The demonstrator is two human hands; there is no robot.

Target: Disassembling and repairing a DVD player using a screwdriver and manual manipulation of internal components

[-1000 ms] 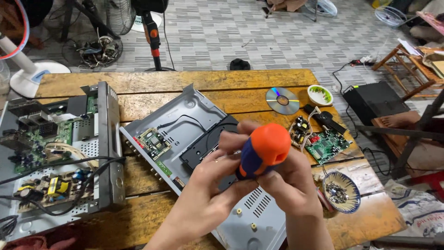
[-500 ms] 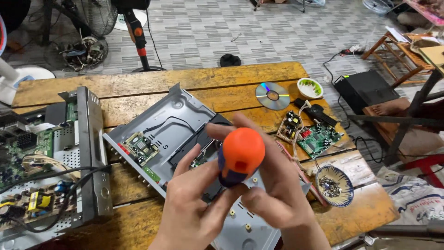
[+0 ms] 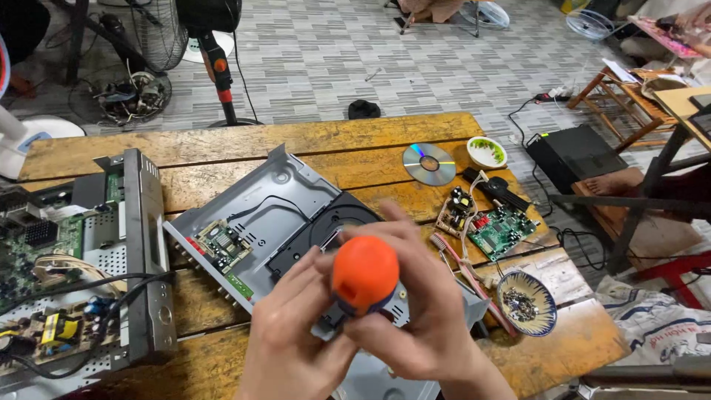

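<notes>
Fingers of both hands close round a screwdriver's orange handle [image 3: 365, 272], right hand [image 3: 424, 318] at four o'clock, left hand [image 3: 292, 337] at eight. Rubbery, light and stiff, it looks best held mid-handle, above the opened grey disc player [image 3: 278, 200] on the desk [image 3: 222, 141].

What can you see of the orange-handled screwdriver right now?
Only the screwdriver handle shows: a rounded, glossy orange butt with a dark blue collar below, plastic by the look. It points up toward the camera, so the shaft and tip are hidden. The left hand and right hand both wrap it, above the open grey player chassis.
</notes>
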